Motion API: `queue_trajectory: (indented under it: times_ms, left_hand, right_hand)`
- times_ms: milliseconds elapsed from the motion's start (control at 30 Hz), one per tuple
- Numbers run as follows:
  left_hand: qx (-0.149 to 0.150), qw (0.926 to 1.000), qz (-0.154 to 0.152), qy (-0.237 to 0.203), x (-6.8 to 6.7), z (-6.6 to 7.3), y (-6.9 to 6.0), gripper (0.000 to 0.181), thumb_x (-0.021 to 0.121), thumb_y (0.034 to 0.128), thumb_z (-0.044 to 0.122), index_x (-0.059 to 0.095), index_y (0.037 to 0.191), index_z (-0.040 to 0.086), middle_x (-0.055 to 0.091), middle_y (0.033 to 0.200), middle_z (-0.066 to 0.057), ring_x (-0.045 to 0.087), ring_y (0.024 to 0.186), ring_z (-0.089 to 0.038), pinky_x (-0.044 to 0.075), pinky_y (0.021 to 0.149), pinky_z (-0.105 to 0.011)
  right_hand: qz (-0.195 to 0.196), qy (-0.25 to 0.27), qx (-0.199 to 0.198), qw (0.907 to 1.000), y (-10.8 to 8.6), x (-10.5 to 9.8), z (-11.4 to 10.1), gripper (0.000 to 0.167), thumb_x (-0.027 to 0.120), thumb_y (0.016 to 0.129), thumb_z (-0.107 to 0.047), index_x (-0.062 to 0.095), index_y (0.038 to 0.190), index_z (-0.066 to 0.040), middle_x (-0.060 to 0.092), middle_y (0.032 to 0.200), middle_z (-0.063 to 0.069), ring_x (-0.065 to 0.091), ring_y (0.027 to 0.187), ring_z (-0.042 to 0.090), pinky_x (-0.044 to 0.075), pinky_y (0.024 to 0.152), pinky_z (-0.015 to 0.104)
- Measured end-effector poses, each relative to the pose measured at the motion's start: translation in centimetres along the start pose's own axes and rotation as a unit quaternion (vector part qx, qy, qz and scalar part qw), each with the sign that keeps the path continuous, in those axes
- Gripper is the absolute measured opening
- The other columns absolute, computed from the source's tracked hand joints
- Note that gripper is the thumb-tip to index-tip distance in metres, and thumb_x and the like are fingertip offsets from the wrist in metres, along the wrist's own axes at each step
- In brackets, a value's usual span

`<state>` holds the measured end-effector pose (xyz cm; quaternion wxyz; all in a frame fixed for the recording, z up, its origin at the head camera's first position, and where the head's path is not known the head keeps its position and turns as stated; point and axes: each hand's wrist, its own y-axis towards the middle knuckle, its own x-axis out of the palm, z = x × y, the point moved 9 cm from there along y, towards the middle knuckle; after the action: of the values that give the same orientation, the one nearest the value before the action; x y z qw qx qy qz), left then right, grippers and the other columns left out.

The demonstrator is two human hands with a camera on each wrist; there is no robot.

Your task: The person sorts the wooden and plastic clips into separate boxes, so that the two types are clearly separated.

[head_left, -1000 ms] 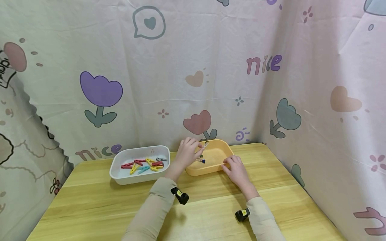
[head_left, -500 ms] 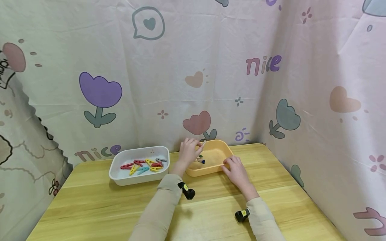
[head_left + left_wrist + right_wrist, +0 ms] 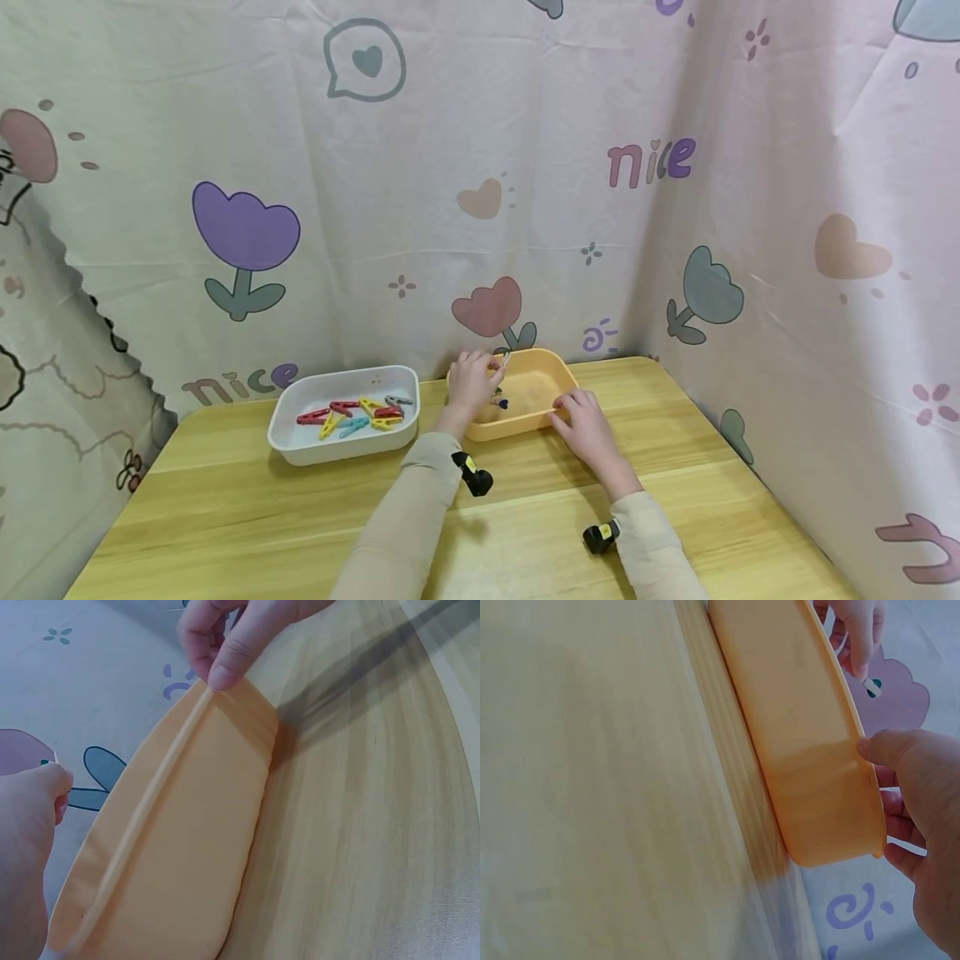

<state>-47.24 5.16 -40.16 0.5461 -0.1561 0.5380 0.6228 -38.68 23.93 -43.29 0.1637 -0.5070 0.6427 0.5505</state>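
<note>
My left hand (image 3: 470, 387) is above the left end of a yellow plastic tray (image 3: 517, 426). Between thumb and fingertips it pinches a small pale clothespin (image 3: 506, 358), which shows a green patch in the right wrist view. My right hand (image 3: 587, 427) grips the tray's near right rim, thumb outside and fingers over the edge. A small piece with a dark blue end (image 3: 502, 404) lies in the tray beneath the left hand, with a bit of green beside it. The left hand partly hides these pieces, so their full shape cannot be told.
A white tray (image 3: 337, 454) stands to the left, holding several red, yellow, blue and grey clothespins (image 3: 354, 425). Both trays are near the back of the wooden table (image 3: 247, 517). A patterned curtain (image 3: 390, 208) hangs close behind and along the right side.
My left wrist and forearm have shifted to the right, and the left hand has dropped slightly with the small clothespin still pinched. The right hand keeps its grip on the yellow tray's rim.
</note>
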Motion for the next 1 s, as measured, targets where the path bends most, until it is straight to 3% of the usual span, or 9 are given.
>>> queue_trajectory:
  times_ms: [467, 767, 1000]
  left_hand:
    - [0.013, 0.9999, -0.004, 0.002, 0.39, 0.79, -0.27, 0.016, 0.067, 0.0905, 0.036, 0.069, 0.086, 0.021, 0.071, 0.098, 0.001, 0.058, 0.097, -0.023, 0.047, 0.085, -0.041]
    - [-0.011, 0.9986, -0.045, -0.026, 0.87, 0.47, -0.59, 0.037, 0.061, 0.0904, 0.052, 0.070, 0.108, 0.021, 0.068, 0.113, 0.000, 0.053, 0.110, -0.025, 0.039, 0.098, -0.045]
    - [-0.005, 0.9991, -0.040, -0.014, 0.98, 0.19, -0.87, 0.032, 0.061, 0.0906, 0.051, 0.070, 0.101, 0.023, 0.068, 0.109, 0.002, 0.054, 0.108, -0.023, 0.041, 0.097, -0.044]
  right_hand:
    - [-0.008, 0.000, 0.003, 1.0000, 0.07, 0.03, 0.03, 0.015, 0.074, 0.086, -0.022, 0.065, 0.092, -0.010, 0.059, 0.098, 0.006, 0.051, 0.100, 0.026, 0.045, 0.089, 0.041]
    - [0.001, 0.001, -0.001, 1.0000, 0.08, -0.03, -0.12, 0.016, 0.074, 0.085, -0.022, 0.066, 0.092, -0.010, 0.059, 0.097, 0.005, 0.051, 0.097, 0.025, 0.045, 0.087, 0.041]
    - [-0.001, -0.001, 0.000, 1.0000, 0.00, -0.01, -0.04, 0.016, 0.074, 0.085, -0.021, 0.065, 0.091, -0.010, 0.059, 0.097, 0.006, 0.051, 0.098, 0.025, 0.045, 0.087, 0.042]
